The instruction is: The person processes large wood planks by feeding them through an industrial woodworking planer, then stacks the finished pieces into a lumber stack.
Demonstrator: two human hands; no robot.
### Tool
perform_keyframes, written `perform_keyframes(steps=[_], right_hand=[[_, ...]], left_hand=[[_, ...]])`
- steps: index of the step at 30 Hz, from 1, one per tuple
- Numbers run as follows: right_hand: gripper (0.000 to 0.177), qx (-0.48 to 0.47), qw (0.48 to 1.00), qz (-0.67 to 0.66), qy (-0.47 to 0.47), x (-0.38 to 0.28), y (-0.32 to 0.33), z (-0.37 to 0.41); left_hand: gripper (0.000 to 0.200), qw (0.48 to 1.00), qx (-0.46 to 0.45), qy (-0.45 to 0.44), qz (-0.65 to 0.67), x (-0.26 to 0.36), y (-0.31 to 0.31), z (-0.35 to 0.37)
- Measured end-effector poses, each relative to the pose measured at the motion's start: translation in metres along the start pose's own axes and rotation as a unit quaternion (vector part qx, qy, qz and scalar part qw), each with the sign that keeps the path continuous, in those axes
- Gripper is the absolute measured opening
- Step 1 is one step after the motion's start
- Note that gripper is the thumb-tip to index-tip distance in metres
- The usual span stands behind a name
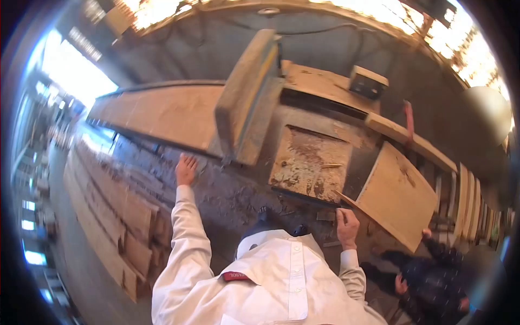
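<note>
The right grip [346, 227] is nearest, at the counter's [238, 200] near edge, fingers curled. It is at the near corner of a tilted panel [398, 196], which spreads away to its right. Whether it truly clasps that corner cannot be told. A co-worker's hand [427, 234] in a dark sleeve holds the panel's near right edge. Just beyond the right grip lies a worn plate [310, 162], set in the counter with a splinter on it. The left grip [186, 169] reaches farther out on a white sleeve [187, 227]. It is released, fingers spread flat on the dusty counter. Past it a long plank [162, 111] runs along the far edge to the left. A thick block [249, 97] leans upright just right of that grip.
</note>
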State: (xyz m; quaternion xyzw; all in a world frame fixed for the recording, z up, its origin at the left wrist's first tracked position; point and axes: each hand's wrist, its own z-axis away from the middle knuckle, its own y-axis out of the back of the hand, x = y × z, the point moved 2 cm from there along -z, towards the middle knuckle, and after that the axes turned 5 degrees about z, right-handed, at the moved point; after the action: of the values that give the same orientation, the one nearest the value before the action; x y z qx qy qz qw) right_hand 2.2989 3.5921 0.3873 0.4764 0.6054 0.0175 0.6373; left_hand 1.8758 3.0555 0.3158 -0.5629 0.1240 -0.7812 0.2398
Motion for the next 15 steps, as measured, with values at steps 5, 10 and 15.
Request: perform_keyframes(steps=[5, 10, 15], right_hand=[[0.016, -0.006, 0.997, 0.012, -0.074, -0.023, -0.008, 0.019], [0.019, 0.027, 0.99, -0.049, -0.132, -0.032, -0.026, 0.037], [0.023, 0.016, 0.974, -0.138, -0.178, -0.03, -0.061, 0.045]], left_hand=[[0.061, 0.986, -0.105, 0.127, -0.007, 0.005, -0.001, -0.083], [0.055, 0.993, 0.041, 0.067, -0.083, 0.0, -0.033, -0.066], [0.05, 0.993, 0.008, 0.036, -0.112, 0.0, -0.031, -0.045]])
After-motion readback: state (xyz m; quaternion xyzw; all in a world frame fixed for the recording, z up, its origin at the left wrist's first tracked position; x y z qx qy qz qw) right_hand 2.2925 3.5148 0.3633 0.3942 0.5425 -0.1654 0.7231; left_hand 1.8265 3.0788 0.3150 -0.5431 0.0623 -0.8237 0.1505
